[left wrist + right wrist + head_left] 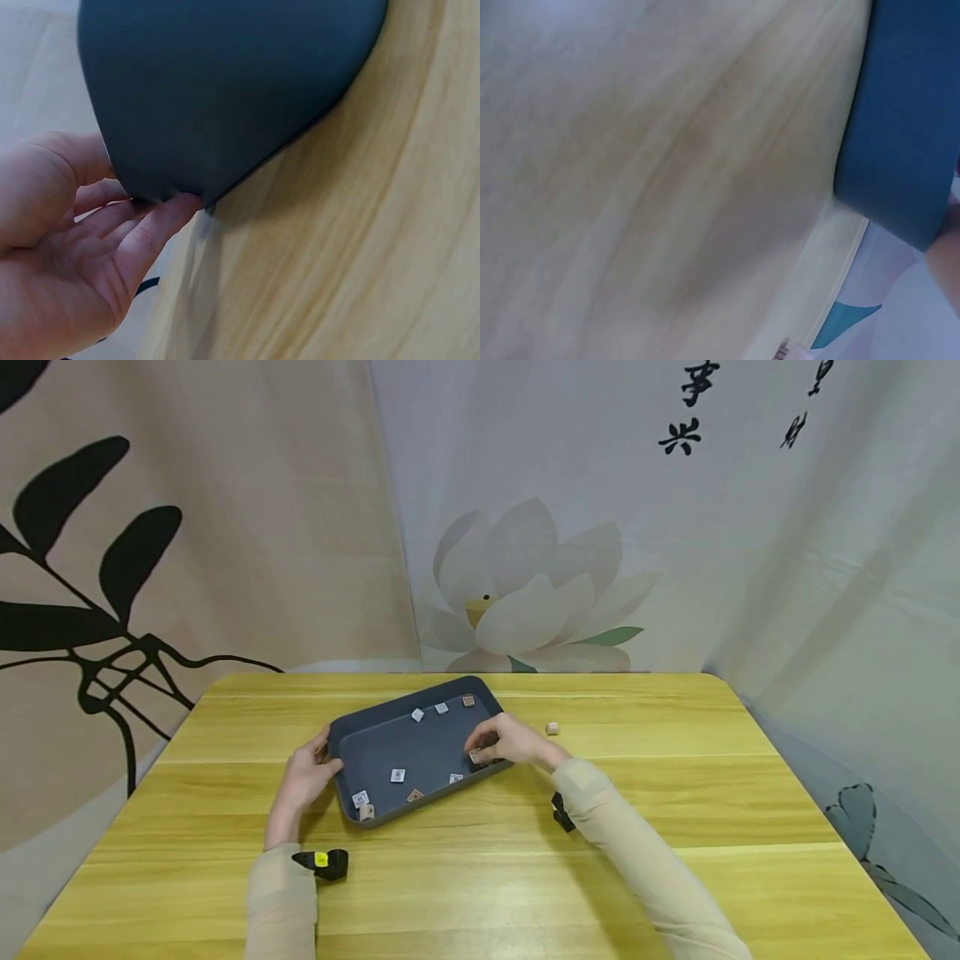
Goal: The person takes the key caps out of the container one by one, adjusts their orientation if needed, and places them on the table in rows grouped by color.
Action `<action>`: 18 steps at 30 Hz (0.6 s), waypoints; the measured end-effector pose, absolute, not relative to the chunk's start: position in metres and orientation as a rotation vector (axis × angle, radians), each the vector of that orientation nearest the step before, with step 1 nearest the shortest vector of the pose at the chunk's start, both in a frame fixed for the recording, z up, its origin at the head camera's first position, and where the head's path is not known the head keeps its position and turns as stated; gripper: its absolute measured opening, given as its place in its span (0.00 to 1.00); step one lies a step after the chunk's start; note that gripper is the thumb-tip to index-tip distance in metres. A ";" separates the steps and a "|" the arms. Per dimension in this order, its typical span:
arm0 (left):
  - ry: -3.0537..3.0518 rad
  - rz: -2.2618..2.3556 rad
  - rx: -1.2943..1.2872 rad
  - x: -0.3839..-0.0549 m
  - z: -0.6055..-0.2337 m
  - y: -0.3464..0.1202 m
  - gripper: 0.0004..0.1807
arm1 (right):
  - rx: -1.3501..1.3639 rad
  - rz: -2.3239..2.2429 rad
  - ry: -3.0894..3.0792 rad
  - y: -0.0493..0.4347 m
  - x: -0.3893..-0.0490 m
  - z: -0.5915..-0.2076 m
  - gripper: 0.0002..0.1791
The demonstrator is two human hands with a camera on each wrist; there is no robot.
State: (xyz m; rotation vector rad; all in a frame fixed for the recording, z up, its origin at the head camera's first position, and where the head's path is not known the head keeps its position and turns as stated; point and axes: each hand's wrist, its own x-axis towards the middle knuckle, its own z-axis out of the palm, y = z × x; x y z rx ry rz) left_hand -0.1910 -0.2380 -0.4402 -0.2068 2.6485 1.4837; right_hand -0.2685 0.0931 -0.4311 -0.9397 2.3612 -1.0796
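Note:
A dark grey rectangular tray (427, 745) lies at an angle on the table, with several small printed cubes inside, white ones such as the cube (398, 775) and tan ones such as the cube (468, 701). At the tray's left end my left hand (303, 772) grips the rim; in the left wrist view its fingers (161, 225) press at the lower edge of the wall. My right hand (512, 742) reaches over the tray's right end and pinches a small printed cube (475, 757). In the right wrist view the tray wall (900, 127) hides most of that hand.
One loose pale cube (552, 728) sits on the wooden table (480, 877), right of the tray. Behind the table's far edge hangs a printed curtain (300, 527). Each wrist wears a black device, the left one (330, 864) bearing a yellow mark.

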 end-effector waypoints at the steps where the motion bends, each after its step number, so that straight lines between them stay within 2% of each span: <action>1: 2.646 1.484 -0.209 -0.191 -0.441 -0.238 0.38 | -0.927 -1.116 2.364 0.094 -0.268 -0.431 0.11; 6: 2.650 1.474 -0.214 -0.192 -0.441 -0.239 0.37 | -0.878 -1.326 2.398 0.103 -0.266 -0.431 0.13; 18: 2.660 1.481 -0.205 -0.193 -0.444 -0.240 0.38 | -0.569 -1.676 2.517 0.135 -0.268 -0.435 0.14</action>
